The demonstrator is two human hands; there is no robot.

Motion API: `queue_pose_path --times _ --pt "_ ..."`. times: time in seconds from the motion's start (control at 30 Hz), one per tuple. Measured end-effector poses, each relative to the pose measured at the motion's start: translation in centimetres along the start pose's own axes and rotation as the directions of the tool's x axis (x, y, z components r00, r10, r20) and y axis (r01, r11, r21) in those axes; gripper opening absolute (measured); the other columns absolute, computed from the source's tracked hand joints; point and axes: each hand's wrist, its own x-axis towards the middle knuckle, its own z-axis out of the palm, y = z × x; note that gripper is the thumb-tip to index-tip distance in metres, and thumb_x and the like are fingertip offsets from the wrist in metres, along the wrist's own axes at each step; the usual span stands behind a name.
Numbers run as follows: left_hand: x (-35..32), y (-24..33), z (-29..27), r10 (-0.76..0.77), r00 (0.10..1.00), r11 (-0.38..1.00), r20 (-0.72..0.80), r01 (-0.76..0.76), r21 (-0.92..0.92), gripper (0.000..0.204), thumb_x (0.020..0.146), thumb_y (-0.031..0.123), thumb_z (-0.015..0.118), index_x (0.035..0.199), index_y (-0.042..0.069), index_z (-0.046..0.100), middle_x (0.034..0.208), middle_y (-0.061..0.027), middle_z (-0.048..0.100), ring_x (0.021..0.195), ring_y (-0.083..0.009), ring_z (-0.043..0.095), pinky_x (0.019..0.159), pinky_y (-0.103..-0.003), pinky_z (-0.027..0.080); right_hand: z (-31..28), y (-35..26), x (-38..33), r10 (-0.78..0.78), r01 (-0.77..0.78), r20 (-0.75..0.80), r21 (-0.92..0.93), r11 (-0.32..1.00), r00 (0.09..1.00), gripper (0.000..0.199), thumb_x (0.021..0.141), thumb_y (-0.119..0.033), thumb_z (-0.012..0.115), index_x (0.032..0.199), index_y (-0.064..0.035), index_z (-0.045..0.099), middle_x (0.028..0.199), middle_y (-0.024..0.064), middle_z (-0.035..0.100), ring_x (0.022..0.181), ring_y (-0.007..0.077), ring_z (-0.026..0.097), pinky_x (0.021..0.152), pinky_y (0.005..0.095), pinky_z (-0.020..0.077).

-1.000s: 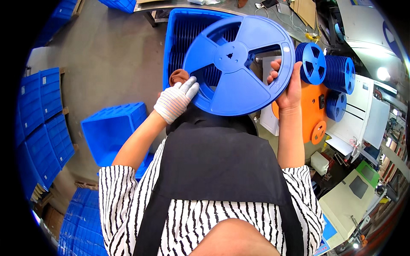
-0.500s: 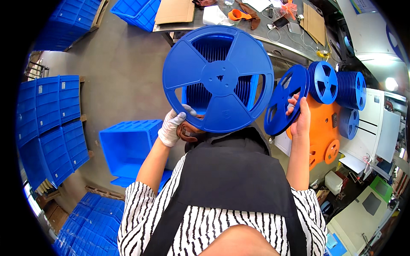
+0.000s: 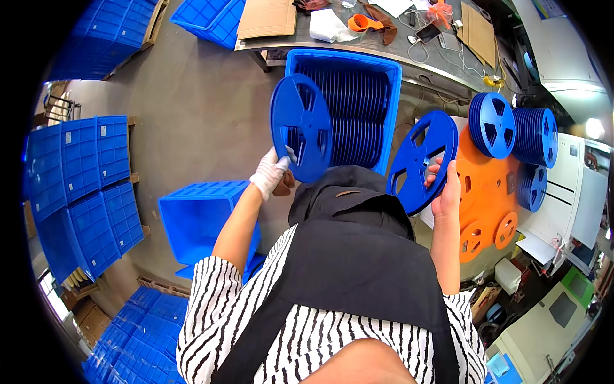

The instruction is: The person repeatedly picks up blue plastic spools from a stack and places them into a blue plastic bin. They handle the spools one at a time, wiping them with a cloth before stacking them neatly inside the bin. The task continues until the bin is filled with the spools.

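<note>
My left hand [image 3: 271, 173], in a pale work glove, grips the lower edge of a blue plastic reel [image 3: 312, 120] with wide cut-out windows. That reel is tilted nearly edge-on. My bare right hand [image 3: 446, 187] is closed on the right edge of another blue reel [image 3: 419, 162], its fingers through a window; a doubled rim hints at two together, but I cannot tell. Behind the left reel stands a blue crate [image 3: 395, 96] with rows of blue reels [image 3: 361, 115] packed on edge.
On the right, an orange stand [image 3: 489, 192] carries stacks of blue reels [image 3: 492, 126]. A metal table [image 3: 396, 54] with cardboard, cables and an orange scoop [image 3: 363, 23] is ahead. An open blue crate [image 3: 198, 224] lies at my left, near stacked blue crates [image 3: 83, 153].
The left reel has turned from facing me to nearly edge-on and moved left, uncovering the packed crate. The right reel has turned more face-on and dropped slightly.
</note>
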Motion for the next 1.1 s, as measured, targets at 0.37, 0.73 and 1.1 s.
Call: queue_pose_path --times 0.37,0.73,1.1 --pt "9.1 -0.9 0.7 -0.097 0.935 0.536 -0.342 0.339 0.773 0.026 0.088 0.019 0.055 0.112 0.009 0.056 0.1 -0.02 0.067 0.096 -0.04 0.062 0.083 -0.046 0.05 -2.8 1.5 -0.4 -0.022 0.029 -0.119 0.057 0.998 0.993 0.043 0.101 -0.044 0.048 0.111 -0.0029 0.058 0.081 0.0073 0.064 0.061 0.0137 0.058 0.057 0.0285 0.0493" --pt "14.8 3.7 2.7 -0.299 0.779 0.379 -0.551 0.627 0.681 0.049 0.089 0.024 0.058 0.132 0.004 0.046 0.126 -0.0216 0.06 0.118 -0.0378 0.058 0.097 -0.045 0.05 -2.7 1.6 0.6 -0.002 0.01 -0.158 0.052 0.999 0.987 0.043 0.101 -0.044 0.049 0.112 -0.0032 0.058 0.082 0.0079 0.064 0.061 0.0139 0.059 0.057 0.0284 0.0497" --pt "20.2 3.5 1.8 -0.29 0.77 0.292 -0.568 0.637 0.713 0.045 0.088 0.022 0.057 0.13 0.006 0.05 0.127 -0.0209 0.06 0.118 -0.037 0.058 0.098 -0.045 0.049 -3.2 1.4 1.2 0.003 0.009 -0.18 0.064 0.998 0.984 0.042 0.102 -0.041 0.048 0.113 -0.002 0.058 0.082 0.0084 0.064 0.061 0.0139 0.059 0.057 0.0285 0.0495"
